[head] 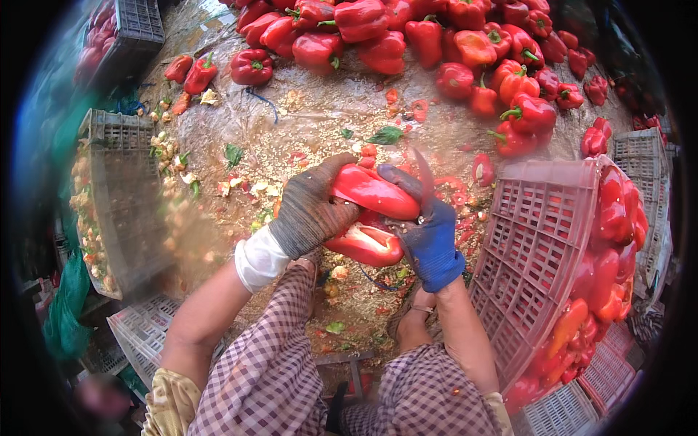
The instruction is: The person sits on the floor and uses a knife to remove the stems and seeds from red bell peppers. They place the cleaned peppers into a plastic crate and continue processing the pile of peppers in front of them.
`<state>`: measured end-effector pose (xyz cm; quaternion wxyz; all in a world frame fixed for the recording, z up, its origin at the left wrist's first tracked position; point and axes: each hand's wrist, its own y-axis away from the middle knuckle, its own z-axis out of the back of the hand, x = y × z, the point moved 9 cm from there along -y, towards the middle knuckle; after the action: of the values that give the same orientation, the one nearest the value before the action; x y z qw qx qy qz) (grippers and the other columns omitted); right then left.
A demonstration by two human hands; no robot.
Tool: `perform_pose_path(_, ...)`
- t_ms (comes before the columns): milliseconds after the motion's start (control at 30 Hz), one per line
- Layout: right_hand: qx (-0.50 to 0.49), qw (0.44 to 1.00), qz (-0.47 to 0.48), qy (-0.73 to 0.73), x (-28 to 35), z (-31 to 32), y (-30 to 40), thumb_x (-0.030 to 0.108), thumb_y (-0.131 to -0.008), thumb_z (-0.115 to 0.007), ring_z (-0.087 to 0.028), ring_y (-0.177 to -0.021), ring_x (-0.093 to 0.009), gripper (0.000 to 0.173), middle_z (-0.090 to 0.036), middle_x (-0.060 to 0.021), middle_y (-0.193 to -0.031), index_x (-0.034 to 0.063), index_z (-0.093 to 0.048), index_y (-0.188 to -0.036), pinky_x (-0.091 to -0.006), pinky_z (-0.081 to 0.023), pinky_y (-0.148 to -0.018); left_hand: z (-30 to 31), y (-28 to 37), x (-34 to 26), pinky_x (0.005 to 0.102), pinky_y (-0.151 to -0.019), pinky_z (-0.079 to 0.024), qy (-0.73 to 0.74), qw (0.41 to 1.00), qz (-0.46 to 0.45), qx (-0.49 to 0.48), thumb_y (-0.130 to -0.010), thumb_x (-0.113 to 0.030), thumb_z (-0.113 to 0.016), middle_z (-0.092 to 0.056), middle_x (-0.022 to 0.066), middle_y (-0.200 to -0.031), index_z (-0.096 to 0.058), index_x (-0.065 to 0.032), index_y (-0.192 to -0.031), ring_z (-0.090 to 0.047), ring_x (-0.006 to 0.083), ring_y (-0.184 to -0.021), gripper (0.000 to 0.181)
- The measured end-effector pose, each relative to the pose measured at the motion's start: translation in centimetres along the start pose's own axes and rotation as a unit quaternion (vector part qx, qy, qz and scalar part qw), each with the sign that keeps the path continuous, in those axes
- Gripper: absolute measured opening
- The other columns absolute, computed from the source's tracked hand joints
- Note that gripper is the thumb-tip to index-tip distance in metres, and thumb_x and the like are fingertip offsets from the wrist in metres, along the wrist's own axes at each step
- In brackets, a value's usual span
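Note:
A red bell pepper (376, 193), split lengthwise with pale flesh showing inside, is held between both hands above the littered ground. My left hand (313, 207), in a soiled dark striped work glove, grips its left side. My right hand (431, 229), in a blue glove with dark, dirty fingers, is against the pepper's right side. A knife blade (423, 171), reddish and slightly blurred, sticks up from the right hand; its handle is hidden in the fingers. The pepper's lower half (368, 245) hangs just under the upper one.
A large heap of whole red peppers (360, 22) lies ahead. At the right stands a tilted pinkish plastic crate (540, 261) filled with red peppers; at the left, a crate (125, 201) holds pepper cores. Seeds, leaves and scraps cover the ground sheet (338, 117).

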<state>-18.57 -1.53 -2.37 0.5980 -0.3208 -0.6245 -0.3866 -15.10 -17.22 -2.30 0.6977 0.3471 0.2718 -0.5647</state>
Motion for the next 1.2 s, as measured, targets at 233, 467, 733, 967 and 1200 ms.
perform_pose_path(233, -0.038, 0.998, -0.042, -0.018, -1.4, -2.1, 0.6, -0.005, -0.077, -0.069, -0.064, -0.108, -0.018, 0.052, -0.066, -0.0116, -0.121, 0.0044, -0.059, -0.128, -0.0312, -0.052, -0.091, 1.5, -0.4, 2.7, 0.0356, -0.074, -0.054, -0.092, 0.995, 0.026, -0.018, -0.073, -0.029, -0.079, -0.067, 0.0187, -0.086, -0.04, -0.0005, -0.14, -0.07, 0.0278, -0.083, 0.083)
perform_pose_path(467, -0.036, 0.99, -0.006, 0.136, 0.2, -3.1, 0.9, -0.006, -0.077, -0.068, -0.066, -0.101, -0.018, 0.051, -0.067, -0.0117, -0.116, 0.004, -0.06, -0.126, -0.031, -0.053, -0.087, 2.1, -0.3, 11.0, 0.0362, -0.07, -0.054, -0.138, 0.974, 0.177, 0.012, -0.075, -0.033, -0.076, -0.07, 0.0156, -0.082, -0.042, -0.001, -0.139, -0.07, 0.0252, -0.076, 0.078)
perform_pose_path(733, -0.167, 0.985, -0.041, -0.035, -2.2, 2.2, 1.3, -0.009, -0.078, -0.063, -0.063, -0.098, -0.017, 0.047, -0.065, -0.0112, -0.114, -0.0031, -0.056, -0.125, -0.0314, -0.051, -0.087, 19.9, 6.9, 16.6, 0.035, -0.083, -0.053, -0.143, 0.96, 0.175, -0.168, -0.071, -0.032, -0.084, -0.065, 0.0216, -0.109, -0.055, -0.0045, -0.129, -0.064, 0.0258, -0.094, 0.071)
perform_pose_path(967, -0.179, 0.981, -0.001, -0.07, -3.4, 4.0, 2.6, -0.006, -0.08, -0.065, -0.062, -0.097, -0.017, 0.045, -0.065, -0.0094, -0.112, -0.0053, -0.055, -0.124, -0.0302, -0.048, -0.09, 41.1, 15.8, 10.0, 0.0409, -0.088, -0.049, -0.469, 0.793, 0.122, -0.369, -0.073, -0.045, -0.078, -0.067, 0.0176, -0.107, -0.065, -0.0051, -0.114, -0.063, 0.0344, -0.099, 0.059)
perform_pose_path(1200, -0.189, 0.982, -0.024, 0.022, -0.9, 1.9, 2.6, -0.004, -0.084, -0.062, -0.061, -0.097, -0.016, 0.037, -0.065, -0.0106, -0.112, -0.0069, -0.057, -0.12, -0.0306, -0.047, -0.089, 52.4, 22.9, 17.1, 0.0406, -0.107, -0.036, -0.503, 0.716, 0.303, -0.378, -0.089, -0.056, -0.057, -0.042, 0.0194, -0.145, -0.038, -0.0081, -0.144, -0.038, 0.0347, -0.135, 0.075)
